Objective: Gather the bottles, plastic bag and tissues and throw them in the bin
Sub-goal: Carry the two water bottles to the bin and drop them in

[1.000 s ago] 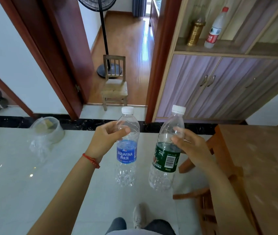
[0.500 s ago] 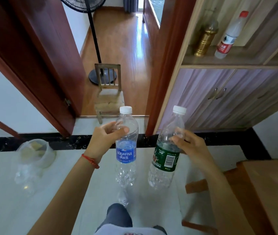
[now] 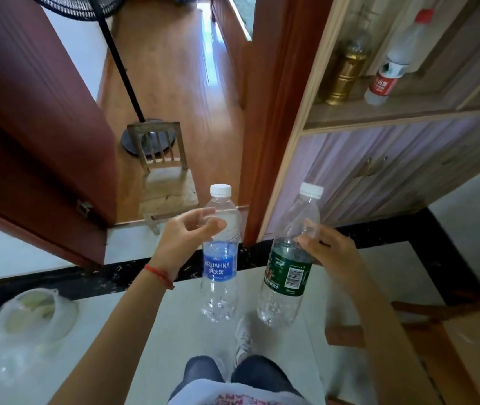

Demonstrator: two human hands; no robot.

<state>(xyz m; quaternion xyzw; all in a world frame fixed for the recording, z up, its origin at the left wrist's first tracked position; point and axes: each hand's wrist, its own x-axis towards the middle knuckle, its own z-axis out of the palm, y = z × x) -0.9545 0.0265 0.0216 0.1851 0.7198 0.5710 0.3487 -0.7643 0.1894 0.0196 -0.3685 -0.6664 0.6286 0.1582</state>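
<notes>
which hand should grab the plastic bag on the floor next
Left, probably: the clear plastic bag lies on the left hand's side, though both hands already hold bottles.

At centre frame, the clear bottle (image 3: 220,252) wears a blue label, its neighbour (image 3: 288,258) a dark green one; both caps are white. Red cord (image 3: 159,276) circles the wrist; reddish-brown door (image 3: 37,118) upper left.
</notes>
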